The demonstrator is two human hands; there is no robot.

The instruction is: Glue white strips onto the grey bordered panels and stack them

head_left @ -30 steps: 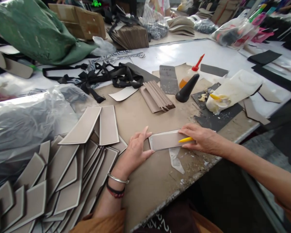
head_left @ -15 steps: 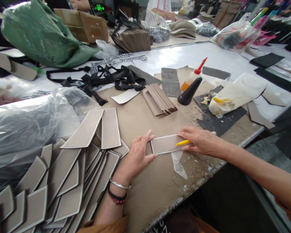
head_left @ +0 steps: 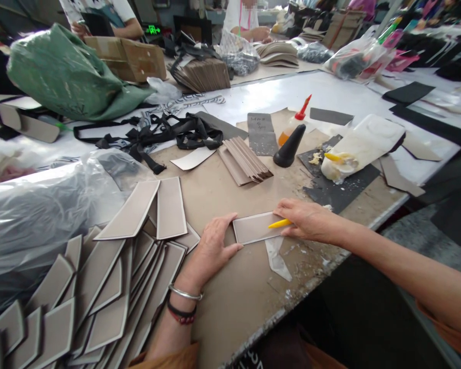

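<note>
A small rectangular beige panel with a pale border lies flat on the brown board in front of me. At its left end is my left hand, with thumb and fingers apart and the fingertips by the panel's edge. My right hand closes around a yellow pointed stick, whose tip lies over the panel. Its fingers also rest on the panel's right end, hiding that corner. A whitish translucent scrap lies just below the panel. Left of my left hand is a heap of similar bordered panels.
Beyond the panel stand a fanned stack of beige strips, a black cone and a red-tipped glue bottle. A glue-smeared white container lies at right. Black straps and a green bag are farther off. Two people are across the table.
The whole view has shifted slightly, with most things a little further left. Both hands, the panel and the yellow stick keep nearly the same arrangement.
</note>
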